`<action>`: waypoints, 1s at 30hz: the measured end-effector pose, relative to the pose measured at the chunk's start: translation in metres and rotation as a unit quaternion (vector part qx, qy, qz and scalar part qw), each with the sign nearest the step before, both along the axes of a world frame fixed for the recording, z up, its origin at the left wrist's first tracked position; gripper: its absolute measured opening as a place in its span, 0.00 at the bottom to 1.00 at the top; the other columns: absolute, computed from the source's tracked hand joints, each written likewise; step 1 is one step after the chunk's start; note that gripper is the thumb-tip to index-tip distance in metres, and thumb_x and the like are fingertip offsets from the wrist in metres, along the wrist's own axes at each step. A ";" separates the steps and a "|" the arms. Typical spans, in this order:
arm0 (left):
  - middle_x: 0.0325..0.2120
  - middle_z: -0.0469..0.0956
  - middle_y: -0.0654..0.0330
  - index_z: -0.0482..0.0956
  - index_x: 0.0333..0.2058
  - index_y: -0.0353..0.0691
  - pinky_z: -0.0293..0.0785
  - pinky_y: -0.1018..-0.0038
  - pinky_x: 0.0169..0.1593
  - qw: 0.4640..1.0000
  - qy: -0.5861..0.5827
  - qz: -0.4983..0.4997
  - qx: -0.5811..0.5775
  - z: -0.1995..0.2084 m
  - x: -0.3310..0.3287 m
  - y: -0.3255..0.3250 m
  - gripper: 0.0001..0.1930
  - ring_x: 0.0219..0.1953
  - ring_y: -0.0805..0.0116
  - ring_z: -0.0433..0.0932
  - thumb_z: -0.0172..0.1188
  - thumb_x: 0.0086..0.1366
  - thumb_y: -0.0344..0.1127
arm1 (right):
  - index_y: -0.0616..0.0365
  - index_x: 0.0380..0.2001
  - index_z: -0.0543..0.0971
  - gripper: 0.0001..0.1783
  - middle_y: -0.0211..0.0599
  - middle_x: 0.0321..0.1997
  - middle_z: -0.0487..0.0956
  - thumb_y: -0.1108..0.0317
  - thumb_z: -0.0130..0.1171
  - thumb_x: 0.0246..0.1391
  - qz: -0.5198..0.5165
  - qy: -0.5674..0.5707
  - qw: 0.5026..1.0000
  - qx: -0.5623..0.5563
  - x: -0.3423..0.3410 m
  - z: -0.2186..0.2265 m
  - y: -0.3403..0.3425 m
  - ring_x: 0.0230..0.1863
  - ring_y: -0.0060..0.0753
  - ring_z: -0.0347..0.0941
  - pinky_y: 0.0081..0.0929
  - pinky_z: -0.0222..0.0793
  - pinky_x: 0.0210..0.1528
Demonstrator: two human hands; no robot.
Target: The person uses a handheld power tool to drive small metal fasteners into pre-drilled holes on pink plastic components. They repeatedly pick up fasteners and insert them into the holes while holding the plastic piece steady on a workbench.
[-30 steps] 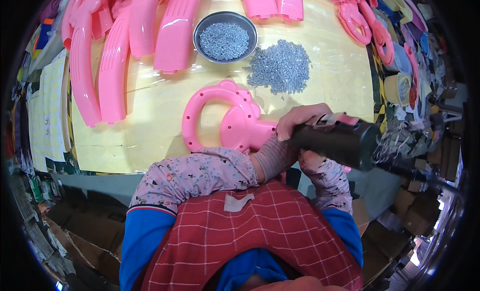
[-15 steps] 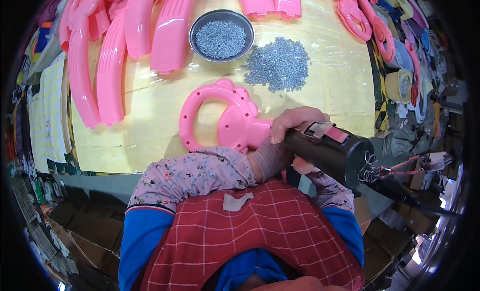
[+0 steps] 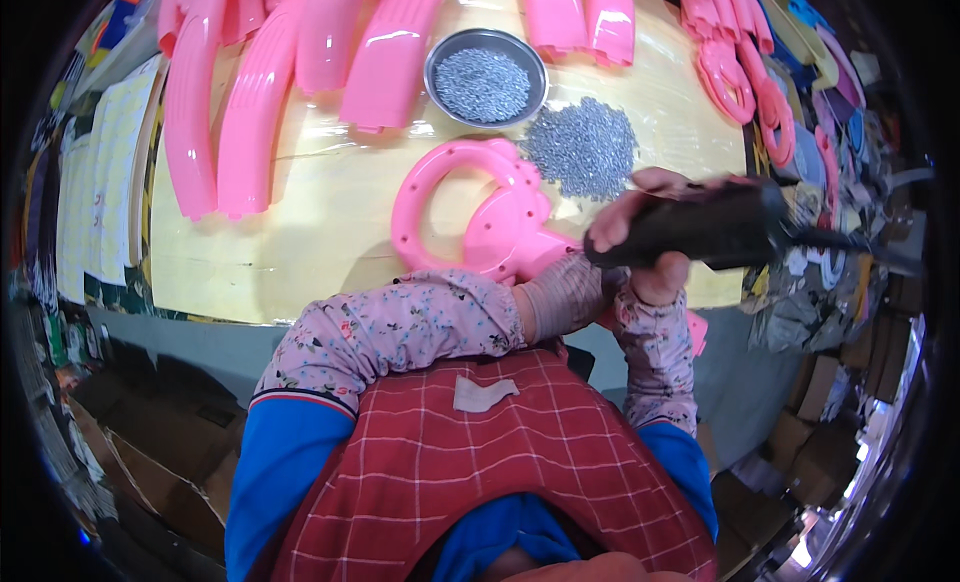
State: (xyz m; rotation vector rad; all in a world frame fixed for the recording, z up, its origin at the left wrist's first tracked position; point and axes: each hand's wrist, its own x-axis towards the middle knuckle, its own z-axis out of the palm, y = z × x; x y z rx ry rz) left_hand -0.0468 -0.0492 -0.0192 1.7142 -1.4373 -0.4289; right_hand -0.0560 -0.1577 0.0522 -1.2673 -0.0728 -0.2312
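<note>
One yellow-topped worktop (image 3: 300,232) fills the upper part of the view, its clear covering catching glare. In front of it is the person's red checked apron (image 3: 440,462), bearing a pale blank-looking patch (image 3: 486,393). Brown cardboard (image 3: 165,452) lies at the lower left, with anything inside it too dark to tell. Long, curved pink parts (image 3: 190,112) lie along the far left of the worktop, while a heap of smaller pink rings and parts (image 3: 725,77) lies at the far right. At the left edge, pale sheets (image 3: 105,182) carry light rounded shapes and tiny reddish marks, too small to read. The pink ring-shaped piece (image 3: 515,232), dotted with dark holes, lies on the worktop near its front edge, its narrower right end running behind the left hand (image 3: 570,292). That hand, in a grey striped covering, is at this end; its fingers are hidden, so how far it is closed cannot be told. A dark, blurred, cylindrical tool (image 3: 700,227), with a cable at its rear, is in the right hand (image 3: 622,212), which is curled round it, fingers above and thumb below. Beyond the ring-shaped piece stands a round metal bowl (image 3: 480,39) holding small silvery screws (image 3: 483,86); just beside it, a loose pile of similar screws (image 3: 580,147) spreads on the worktop.
</note>
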 end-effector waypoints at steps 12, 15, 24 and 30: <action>0.38 0.72 0.52 0.74 0.36 0.35 0.55 0.50 0.71 0.934 -0.330 0.123 0.051 -0.001 0.084 0.186 0.28 0.48 0.52 0.72 0.61 0.54 0.59 | 0.60 0.61 0.63 0.50 0.37 0.30 0.76 0.32 0.66 0.52 0.071 -0.180 0.981 0.032 0.006 -0.007 0.059 0.28 0.36 0.75 0.38 0.74 0.35; 0.35 0.71 0.52 0.74 0.35 0.35 0.57 0.51 0.71 0.940 -0.303 0.049 0.147 -0.004 0.088 0.182 0.27 0.46 0.52 0.73 0.62 0.53 0.57 | 0.63 0.60 0.62 0.47 0.39 0.31 0.77 0.38 0.69 0.53 0.112 -0.178 0.975 0.078 0.015 -0.015 0.074 0.30 0.37 0.76 0.38 0.76 0.37; 0.33 0.72 0.52 0.74 0.32 0.35 0.58 0.50 0.70 0.947 -0.303 0.058 0.092 -0.012 0.086 0.180 0.24 0.43 0.52 0.74 0.65 0.50 0.52 | 0.58 0.56 0.64 0.44 0.38 0.30 0.77 0.36 0.69 0.52 0.137 -0.089 0.986 -0.013 0.012 -0.004 0.083 0.30 0.36 0.75 0.38 0.74 0.36; 0.33 0.73 0.52 0.74 0.32 0.35 0.57 0.50 0.71 0.948 -0.300 0.059 0.085 -0.011 0.087 0.181 0.24 0.44 0.52 0.75 0.67 0.49 0.52 | 0.58 0.56 0.64 0.43 0.38 0.30 0.76 0.37 0.70 0.52 0.126 -0.070 0.989 -0.032 0.006 0.003 0.088 0.30 0.37 0.75 0.38 0.73 0.35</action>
